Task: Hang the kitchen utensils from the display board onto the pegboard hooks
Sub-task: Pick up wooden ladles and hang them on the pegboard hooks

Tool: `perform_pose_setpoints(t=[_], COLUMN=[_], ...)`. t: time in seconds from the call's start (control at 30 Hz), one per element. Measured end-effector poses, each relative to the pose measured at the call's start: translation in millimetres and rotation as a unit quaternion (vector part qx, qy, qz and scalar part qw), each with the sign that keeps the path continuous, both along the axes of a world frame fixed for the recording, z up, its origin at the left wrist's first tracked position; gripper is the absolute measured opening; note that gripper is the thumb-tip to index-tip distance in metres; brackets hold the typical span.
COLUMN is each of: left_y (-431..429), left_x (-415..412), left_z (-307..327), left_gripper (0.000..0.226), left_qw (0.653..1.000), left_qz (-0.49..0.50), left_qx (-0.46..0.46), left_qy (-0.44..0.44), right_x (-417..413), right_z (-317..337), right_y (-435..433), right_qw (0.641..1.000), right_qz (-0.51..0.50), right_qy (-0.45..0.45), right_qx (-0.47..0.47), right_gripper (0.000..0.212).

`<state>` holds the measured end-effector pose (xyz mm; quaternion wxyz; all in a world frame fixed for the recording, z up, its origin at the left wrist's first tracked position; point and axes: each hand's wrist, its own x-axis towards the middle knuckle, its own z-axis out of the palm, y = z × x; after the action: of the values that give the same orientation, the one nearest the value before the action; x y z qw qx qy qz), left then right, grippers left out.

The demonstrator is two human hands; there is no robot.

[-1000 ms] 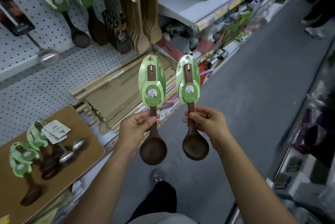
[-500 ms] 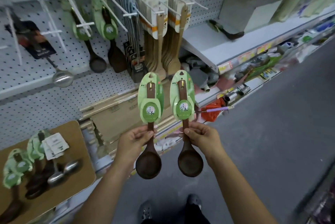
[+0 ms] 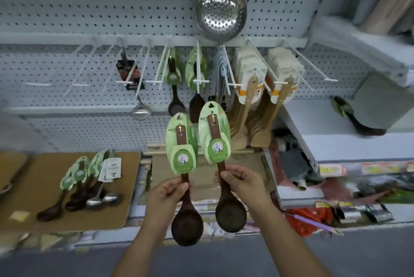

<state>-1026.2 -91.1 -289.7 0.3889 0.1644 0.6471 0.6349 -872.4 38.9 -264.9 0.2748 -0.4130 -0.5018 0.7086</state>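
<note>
Up at the pegboard (image 3: 67,7), the person holds a wooden spoon in each hand, bowls down and green cards up. The left hand (image 3: 167,196) pinches the left spoon (image 3: 187,227) by the handle just under its card, thumb and fingers curled round it. The right hand (image 3: 242,181) grips the right spoon (image 3: 230,214) the same way, only a bit higher.

Holding them low on the handle makes sense. It leaves each card (image 3: 214,133) clear, and the hang hole sits at the very top, which is the bit that has to meet a hook. The right spoon's card top is already just below the hung spoons (image 3: 195,68) with the same green cards, so that one probably goes on first.

The hooks (image 3: 198,75) stick out toward the aisle with little crossbars at the tips, so the card likely has to slide on from the front end, not drop on from above. With both hands full, lining up a small hole could get fiddly.

Down to the left, the board (image 3: 44,187) has more carded spoons (image 3: 74,187) and a couple of metal ladles (image 3: 103,200) lying flat on it, so the job looks only partway done
</note>
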Motion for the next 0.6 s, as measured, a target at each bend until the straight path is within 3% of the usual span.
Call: perform_pose_setpoints(t=[0.6], left_y=[-15.7], left_x=[-56.7], left_z=[-1.6], left_gripper=[0.017], left_qw=[0.999], left_qz=[0.051], left_qx=[0.002], left_qy=[-0.003], right_x=[-89.6], right_z=[8.6], right_y=[-5.5], right_qw=[0.997], right_qz=[0.056], right_qy=[0.046], right_qx=[0.031], right_gripper=[0.020])
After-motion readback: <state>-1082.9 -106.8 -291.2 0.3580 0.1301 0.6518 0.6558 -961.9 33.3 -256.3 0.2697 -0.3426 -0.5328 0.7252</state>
